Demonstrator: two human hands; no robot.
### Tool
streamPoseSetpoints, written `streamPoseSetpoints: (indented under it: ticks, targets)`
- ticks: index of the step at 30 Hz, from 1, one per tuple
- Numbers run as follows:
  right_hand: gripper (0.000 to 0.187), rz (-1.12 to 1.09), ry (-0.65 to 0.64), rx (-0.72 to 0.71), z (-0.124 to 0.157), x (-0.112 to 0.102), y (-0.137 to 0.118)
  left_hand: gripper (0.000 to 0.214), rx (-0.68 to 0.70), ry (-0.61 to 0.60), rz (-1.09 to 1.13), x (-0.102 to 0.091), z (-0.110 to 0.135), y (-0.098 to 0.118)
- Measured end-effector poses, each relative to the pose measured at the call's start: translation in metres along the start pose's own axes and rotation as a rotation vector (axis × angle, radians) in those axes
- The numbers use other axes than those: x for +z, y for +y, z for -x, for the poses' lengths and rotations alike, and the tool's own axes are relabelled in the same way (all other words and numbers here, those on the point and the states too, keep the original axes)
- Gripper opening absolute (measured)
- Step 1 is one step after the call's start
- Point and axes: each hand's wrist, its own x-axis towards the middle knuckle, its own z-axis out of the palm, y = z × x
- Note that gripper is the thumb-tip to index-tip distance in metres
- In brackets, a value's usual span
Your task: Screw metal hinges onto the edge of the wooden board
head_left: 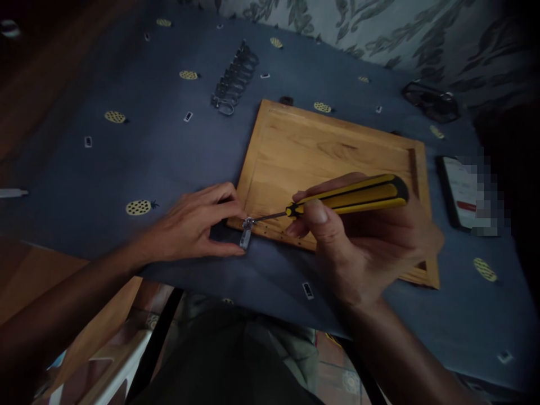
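At the near left corner of the wooden board (295,140), my left hand (189,222) steadies a small grey metal clamp (245,236) between thumb and fingers. It looks like a hose clamp, though its shape is partly hidden. My right hand (363,242) is wrapped round the yellow and black handle of a screwdriver (350,197). The screwdriver's thin shaft points left, and its tip meets the top of the clamp. Whether the tip sits in a screw slot is too small to tell.
A row of several metal clamps (235,79) lies behind the board on the blue tablecloth (147,163). Dark-framed glasses (432,101) rest at the back right. A phone (458,191) lies right of the board. A white pen-like object (12,193) is at far left.
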Motion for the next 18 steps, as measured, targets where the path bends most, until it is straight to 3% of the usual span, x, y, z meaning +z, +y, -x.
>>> streamPoseSetpoints:
  ticks: [12,18]
  targets:
    - [0.011,0.036,-0.040,0.032,0.0041,0.0000,-0.0011,0.032,0.009,-0.017,0.016,-0.0014,-0.0006,0.0011]
    - [0.010,0.102,-0.066,-0.025,0.0049,-0.0032,-0.0009,0.029,-0.007,-0.041,0.011,-0.0033,-0.0013,0.0036]
